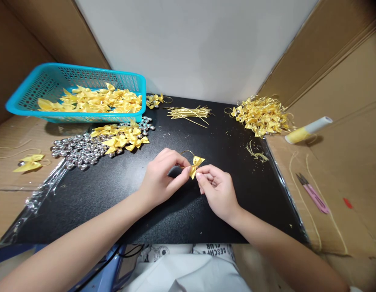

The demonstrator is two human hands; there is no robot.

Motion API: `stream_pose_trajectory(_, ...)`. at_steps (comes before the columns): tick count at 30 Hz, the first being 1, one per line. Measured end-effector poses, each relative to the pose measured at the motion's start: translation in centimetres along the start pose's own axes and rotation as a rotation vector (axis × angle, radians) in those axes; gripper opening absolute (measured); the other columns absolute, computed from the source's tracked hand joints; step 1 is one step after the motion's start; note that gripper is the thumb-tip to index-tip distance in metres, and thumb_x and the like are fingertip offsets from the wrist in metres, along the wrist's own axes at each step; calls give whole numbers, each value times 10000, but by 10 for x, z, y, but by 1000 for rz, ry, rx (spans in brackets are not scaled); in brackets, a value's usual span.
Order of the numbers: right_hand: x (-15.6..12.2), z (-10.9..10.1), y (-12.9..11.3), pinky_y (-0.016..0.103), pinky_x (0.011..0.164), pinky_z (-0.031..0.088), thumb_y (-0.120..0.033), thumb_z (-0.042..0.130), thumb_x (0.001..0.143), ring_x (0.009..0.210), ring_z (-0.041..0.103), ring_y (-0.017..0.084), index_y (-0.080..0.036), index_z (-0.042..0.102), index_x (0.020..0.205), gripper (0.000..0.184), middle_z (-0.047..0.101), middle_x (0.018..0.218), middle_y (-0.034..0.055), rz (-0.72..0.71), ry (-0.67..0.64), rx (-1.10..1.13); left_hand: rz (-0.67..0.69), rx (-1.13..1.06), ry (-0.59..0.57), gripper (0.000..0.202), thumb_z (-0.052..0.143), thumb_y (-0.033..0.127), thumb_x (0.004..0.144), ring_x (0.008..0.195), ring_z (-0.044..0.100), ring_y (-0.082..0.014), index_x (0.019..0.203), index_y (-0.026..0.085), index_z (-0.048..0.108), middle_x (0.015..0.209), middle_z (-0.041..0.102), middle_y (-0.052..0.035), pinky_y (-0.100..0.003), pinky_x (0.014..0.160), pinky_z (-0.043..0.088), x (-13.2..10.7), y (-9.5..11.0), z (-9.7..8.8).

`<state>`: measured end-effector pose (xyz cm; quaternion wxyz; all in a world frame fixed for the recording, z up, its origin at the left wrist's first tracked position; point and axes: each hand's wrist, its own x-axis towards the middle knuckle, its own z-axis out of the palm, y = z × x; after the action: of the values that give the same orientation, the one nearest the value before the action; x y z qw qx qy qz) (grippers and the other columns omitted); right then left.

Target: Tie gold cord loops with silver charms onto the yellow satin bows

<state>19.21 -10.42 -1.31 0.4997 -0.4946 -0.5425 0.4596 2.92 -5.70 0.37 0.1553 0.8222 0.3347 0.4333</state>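
A small yellow ribbon bow [195,165] with a thin gold cord loop [188,153] is held over the middle of the black mat [121,194]. My left hand [160,178] pinches the bow from the left between thumb and fingers. My right hand [216,190] pinches it from the right with curled fingers. Loose yellow bows [121,138] lie beside a heap of silver beads [78,150] to the left. Cut gold cords [189,112] lie at the back of the mat.
A blue basket [30,91] of yellow bows stands at the back left. A pile of bows with gold loops [262,115] lies back right. A spool of gold thread [308,129] and pink snips [314,198] rest on cardboard at the right. One bow [30,162] lies far left.
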Motion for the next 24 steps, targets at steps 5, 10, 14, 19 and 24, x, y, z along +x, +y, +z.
stream_pose_trajectory(5,0,0,-2,208,449,327,-267,554,876,444,443,78,-164,585,778,145,481,520,-56,-4,-5,-1,8,-4,-9,115,620,93,841,684,550,-114,762,166,579,708,633,10,-256,694,447,-2,-2,1)
stream_pose_trajectory(10,0,0,-1,210,452,323,-269,562,872,454,440,77,-162,597,782,144,492,534,-51,7,-3,-6,26,5,-5,120,609,96,846,679,555,-121,759,176,584,704,641,7,-262,682,454,0,0,0)
stream_pose_trajectory(14,0,0,1,210,456,333,-271,558,878,451,444,79,-167,591,785,143,490,520,-55,25,-4,3,61,44,-7,120,600,104,850,660,552,-122,753,175,587,684,641,4,-265,664,453,1,0,0)
stream_pose_trajectory(19,1,0,0,213,470,360,-268,552,885,456,463,84,-170,588,794,137,495,516,-56,16,-8,19,82,103,-15,113,608,139,852,618,537,-127,747,179,610,626,610,11,-272,629,440,0,1,3)
stream_pose_trajectory(24,1,1,0,215,487,380,-266,557,887,472,475,85,-172,594,798,135,501,533,-55,16,-1,25,81,91,32,78,632,122,820,720,573,-145,820,196,607,739,635,-4,-294,716,462,-2,0,2)
